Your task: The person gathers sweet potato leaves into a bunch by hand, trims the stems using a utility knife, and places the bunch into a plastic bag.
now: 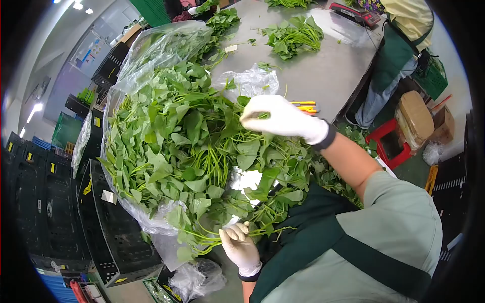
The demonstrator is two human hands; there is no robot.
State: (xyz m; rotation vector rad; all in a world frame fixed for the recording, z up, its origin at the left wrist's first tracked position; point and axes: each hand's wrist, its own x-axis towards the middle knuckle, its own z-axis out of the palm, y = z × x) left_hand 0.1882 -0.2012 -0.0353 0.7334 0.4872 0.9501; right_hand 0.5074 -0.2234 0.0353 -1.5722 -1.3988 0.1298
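My left hand (pixel 240 247), in a white glove, is closed around the thin stems of a few leafy greens (pixel 202 235) near the front of my apron. My right hand (pixel 283 118), also gloved, is over the right side of a large heap of leafy greens (pixel 177 126) with its fingertips pinched together against the leaves. A bit of green shows inside the curl of those fingers, but what the pinch holds is hidden. The heap has heart-shaped leaves and long stems, and lies partly in a clear plastic bag (pixel 166 43). Something white (pixel 245 182) shows between the leaves.
Bundles of greens (pixel 293 38) lie across the metal table (pixel 333 76). Crumpled plastic (pixel 250 81) and an orange-yellow tool (pixel 305 106) are beyond my right hand. A red scale (pixel 353 15) is near another person (pixel 404 45). Black crates (pixel 118 227) stand left; a red stool (pixel 389 144) stands right.
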